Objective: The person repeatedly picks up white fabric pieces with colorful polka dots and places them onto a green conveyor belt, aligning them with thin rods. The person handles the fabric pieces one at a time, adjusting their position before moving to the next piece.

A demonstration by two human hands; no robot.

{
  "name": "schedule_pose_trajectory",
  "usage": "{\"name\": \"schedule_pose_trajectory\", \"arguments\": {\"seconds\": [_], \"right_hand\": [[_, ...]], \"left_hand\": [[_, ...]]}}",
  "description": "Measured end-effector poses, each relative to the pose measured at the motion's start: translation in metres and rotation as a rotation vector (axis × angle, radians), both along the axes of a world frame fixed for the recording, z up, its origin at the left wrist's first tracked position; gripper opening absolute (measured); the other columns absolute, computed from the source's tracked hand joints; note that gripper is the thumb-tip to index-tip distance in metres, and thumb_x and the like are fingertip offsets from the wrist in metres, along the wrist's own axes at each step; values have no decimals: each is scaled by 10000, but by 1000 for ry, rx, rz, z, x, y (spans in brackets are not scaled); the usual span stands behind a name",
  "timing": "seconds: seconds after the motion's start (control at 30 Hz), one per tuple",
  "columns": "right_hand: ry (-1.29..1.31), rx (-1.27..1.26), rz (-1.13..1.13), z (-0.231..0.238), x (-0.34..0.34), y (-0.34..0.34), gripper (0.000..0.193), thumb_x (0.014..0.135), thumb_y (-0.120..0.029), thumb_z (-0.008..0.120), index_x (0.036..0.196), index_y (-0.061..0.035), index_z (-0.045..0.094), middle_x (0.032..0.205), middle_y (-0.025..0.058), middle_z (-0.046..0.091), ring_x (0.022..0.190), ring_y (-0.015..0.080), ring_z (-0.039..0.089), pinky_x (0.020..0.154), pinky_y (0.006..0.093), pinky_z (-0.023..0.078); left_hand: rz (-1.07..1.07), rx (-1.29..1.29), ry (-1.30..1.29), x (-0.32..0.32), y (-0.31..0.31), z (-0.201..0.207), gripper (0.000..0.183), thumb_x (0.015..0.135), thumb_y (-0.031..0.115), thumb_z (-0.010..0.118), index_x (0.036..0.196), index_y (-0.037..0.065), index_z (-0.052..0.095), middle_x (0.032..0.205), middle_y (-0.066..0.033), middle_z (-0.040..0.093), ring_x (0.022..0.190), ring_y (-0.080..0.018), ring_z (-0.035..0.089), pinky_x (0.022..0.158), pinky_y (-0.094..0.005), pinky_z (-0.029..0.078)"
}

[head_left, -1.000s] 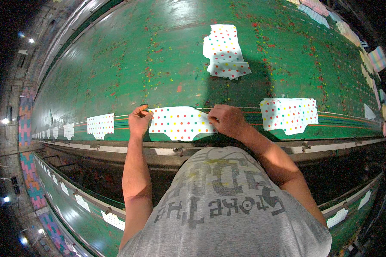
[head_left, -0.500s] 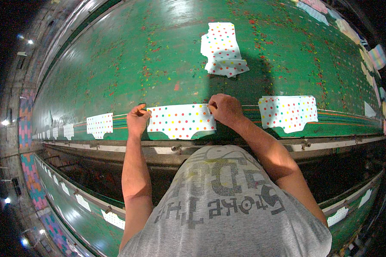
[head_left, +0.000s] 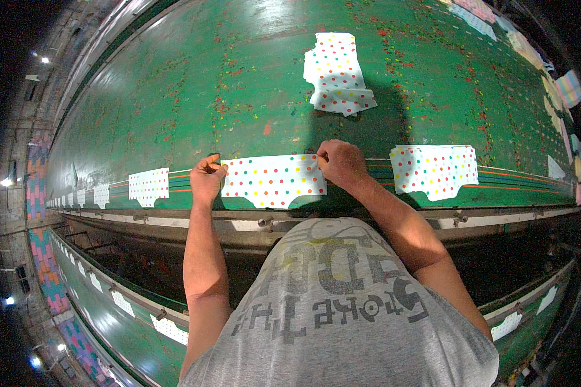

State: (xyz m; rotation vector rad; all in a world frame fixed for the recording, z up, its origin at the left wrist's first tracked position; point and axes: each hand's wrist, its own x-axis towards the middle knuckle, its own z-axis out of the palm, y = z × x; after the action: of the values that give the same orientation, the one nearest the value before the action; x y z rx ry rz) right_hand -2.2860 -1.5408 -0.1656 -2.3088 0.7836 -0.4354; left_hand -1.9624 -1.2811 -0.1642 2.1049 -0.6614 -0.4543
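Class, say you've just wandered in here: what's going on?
A person in a grey T-shirt has both hands on a white dotted cloth at the near edge of a long green table. The left hand pinches its upper left corner; the right hand is closed at the upper right. The cloth is spread out between them. Similar pieces lie around: a stack to the right, a pile farther back and a row leftward.

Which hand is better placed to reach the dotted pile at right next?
Probably the right hand: it's nearer the dotted pile; the left hand is at the left end of the dotted piece.
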Motion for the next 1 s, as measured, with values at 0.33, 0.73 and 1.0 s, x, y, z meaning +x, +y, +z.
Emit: {"name": "schedule_pose_trajectory", "arguments": {"seconds": [0.33,0.73,1.0], "right_hand": [[-171,-213,262,20,-30,26,94,936,-179,774,931,-88,749,968,137,707,922,357,734,805,480,627],[-34,141,-6,9,-10,-2,152,864,-197,817,920,-60,783,939,195,772,908,415,762,843,543,618],[-30,182,-31,3,-6,-7,179,821,-199,828,922,-57,793,926,204,793,891,420,783,824,541,627]], "left_hand": [[23,-22,36,0,-1,0,427,903,-17,878,1310,-57,754,908,-25,774,822,-97,696,791,-276,570],[18,11,57,1,-1,3,430,906,-44,858,1320,-61,741,917,-47,786,814,-116,728,792,-284,578],[26,0,39,-1,0,3,421,909,-38,859,1313,-64,741,903,-43,784,809,-110,724,776,-275,571]]}}
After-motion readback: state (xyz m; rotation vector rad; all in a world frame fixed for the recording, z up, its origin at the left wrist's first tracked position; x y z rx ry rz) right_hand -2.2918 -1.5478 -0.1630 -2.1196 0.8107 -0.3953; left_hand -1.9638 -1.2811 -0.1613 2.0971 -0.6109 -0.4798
